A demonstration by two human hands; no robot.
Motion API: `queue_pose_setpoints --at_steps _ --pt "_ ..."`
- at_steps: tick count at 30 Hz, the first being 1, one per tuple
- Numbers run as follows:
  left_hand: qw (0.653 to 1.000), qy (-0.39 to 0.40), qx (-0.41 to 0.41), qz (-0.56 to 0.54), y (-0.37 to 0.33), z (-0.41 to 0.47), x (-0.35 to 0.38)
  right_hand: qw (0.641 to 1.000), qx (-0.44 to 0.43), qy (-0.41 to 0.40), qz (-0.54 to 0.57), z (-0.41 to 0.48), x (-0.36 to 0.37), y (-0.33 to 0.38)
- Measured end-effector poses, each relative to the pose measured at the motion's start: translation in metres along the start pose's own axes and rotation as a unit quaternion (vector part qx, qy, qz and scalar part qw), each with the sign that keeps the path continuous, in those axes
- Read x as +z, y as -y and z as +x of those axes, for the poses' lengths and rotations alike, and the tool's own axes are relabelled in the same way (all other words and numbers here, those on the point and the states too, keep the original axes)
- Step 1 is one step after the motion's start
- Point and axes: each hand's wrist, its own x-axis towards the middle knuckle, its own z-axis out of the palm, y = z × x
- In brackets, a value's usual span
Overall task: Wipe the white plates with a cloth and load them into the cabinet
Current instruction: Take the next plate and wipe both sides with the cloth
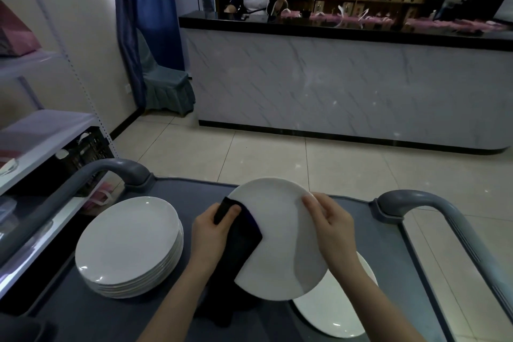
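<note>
A white plate is held tilted above the grey cart top. My right hand grips its right rim, fingers curled over the edge. My left hand holds a dark cloth against the plate's left side, thumb on top of the cloth. A stack of several white plates sits on the cart to the left. Another white plate lies on the cart under the held one, partly hidden by my right forearm.
Grey cart handles rise at the left and right. A white shelf unit with a black crate stands to the left. Beyond the tiled floor is a marble-fronted counter with a person behind it.
</note>
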Motion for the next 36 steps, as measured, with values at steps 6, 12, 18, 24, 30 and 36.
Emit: queue_pose_setpoints --at_steps 6,12,18,24,30,36 --pt "0.99 0.067 0.105 0.067 -0.019 0.014 0.0 0.986 -0.09 0.096 -0.104 0.015 -0.009 0.007" --pt "0.969 0.125 0.173 0.125 -0.032 0.019 0.011 0.97 -0.137 0.144 -0.139 0.015 -0.002 0.007" --pt "0.996 -0.085 0.014 0.027 -0.008 0.001 0.007 0.999 0.014 -0.043 0.022 -0.006 0.006 -0.001" --pt "0.996 -0.025 0.068 0.05 -0.004 -0.002 0.003 0.988 -0.005 0.106 -0.11 0.009 -0.014 -0.005" --pt "0.978 0.091 0.159 0.098 -0.026 -0.001 0.015 0.954 -0.101 0.209 -0.189 0.015 -0.005 0.004" --pt "0.997 -0.007 0.069 0.042 -0.005 -0.006 0.006 0.998 0.055 0.013 -0.015 -0.008 -0.005 -0.023"
